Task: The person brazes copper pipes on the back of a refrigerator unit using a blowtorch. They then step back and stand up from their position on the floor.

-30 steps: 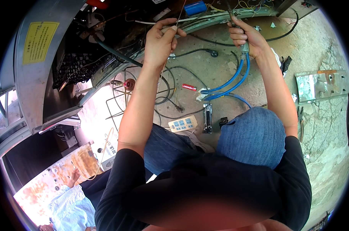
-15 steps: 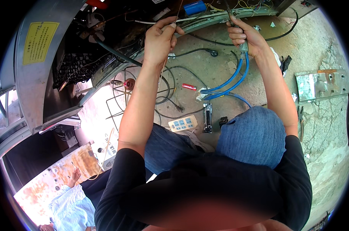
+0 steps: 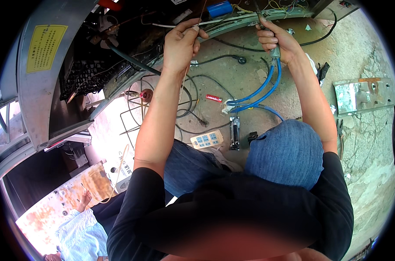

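My left hand pinches a thin rod near the top of the view, at the edge of a dark machine housing. To its right, my right hand grips a metal torch whose narrow tube points up into the housing. Two blue hoses run down from the torch handle to the ground. A blue cylinder and thin coloured wires lie inside the housing between and beyond my hands.
Cables, a wire rack, red tube, foil packet and power strip lie around my knees. A metal plate and pliers are right. Another person is at lower left by a rusty panel.
My left hand's fingertips and the thin rod have shifted very slightly. My right hand and the torch stay almost still.
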`<state>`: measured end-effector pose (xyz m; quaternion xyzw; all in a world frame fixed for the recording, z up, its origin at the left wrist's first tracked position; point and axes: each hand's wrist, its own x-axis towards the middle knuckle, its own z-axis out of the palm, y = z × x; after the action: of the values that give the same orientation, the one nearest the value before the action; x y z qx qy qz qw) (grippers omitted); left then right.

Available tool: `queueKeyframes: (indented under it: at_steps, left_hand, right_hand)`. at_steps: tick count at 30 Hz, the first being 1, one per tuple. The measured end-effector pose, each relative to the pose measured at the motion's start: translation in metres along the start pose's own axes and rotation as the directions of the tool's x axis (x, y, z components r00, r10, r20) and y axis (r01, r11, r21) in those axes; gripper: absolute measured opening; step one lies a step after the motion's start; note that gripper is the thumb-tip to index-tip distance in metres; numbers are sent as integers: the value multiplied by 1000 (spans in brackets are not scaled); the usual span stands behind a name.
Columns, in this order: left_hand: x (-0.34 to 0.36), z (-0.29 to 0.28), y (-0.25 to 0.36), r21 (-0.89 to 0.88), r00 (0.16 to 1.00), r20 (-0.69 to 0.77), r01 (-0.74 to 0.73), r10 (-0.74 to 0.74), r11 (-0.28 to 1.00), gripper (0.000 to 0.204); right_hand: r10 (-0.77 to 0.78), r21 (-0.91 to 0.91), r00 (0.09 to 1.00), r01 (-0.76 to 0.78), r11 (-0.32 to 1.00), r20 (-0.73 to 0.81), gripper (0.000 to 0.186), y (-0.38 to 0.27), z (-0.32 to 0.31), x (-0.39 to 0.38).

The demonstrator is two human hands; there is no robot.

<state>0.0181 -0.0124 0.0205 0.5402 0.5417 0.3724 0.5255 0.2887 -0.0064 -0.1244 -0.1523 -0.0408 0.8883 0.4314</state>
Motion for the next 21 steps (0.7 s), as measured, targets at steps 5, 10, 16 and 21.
queueKeyframes:
  at_steps: [5, 10, 16, 21]
  left_hand:
    - [0, 0, 1, 16, 1000, 2, 1, -1, 1000, 34]
    - [0, 1, 1, 8, 1000, -1, 0, 0, 1000, 35]
    - [4, 12, 9, 21, 1000, -3, -13, 13, 1000, 38]
    - [8, 23, 13, 74, 999, -17, -43, 44, 996, 40]
  right_hand:
    - [13, 6, 1000, -13, 1000, 13, 31, 0, 2, -1]
    - [18, 8, 1000, -18, 1000, 6, 31, 0, 2, -1]
    - [17, 6, 1000, -17, 1000, -4, 31, 1, 5, -1]
    - [16, 9, 1000, -16, 1000, 3, 30, 0, 2, -2]
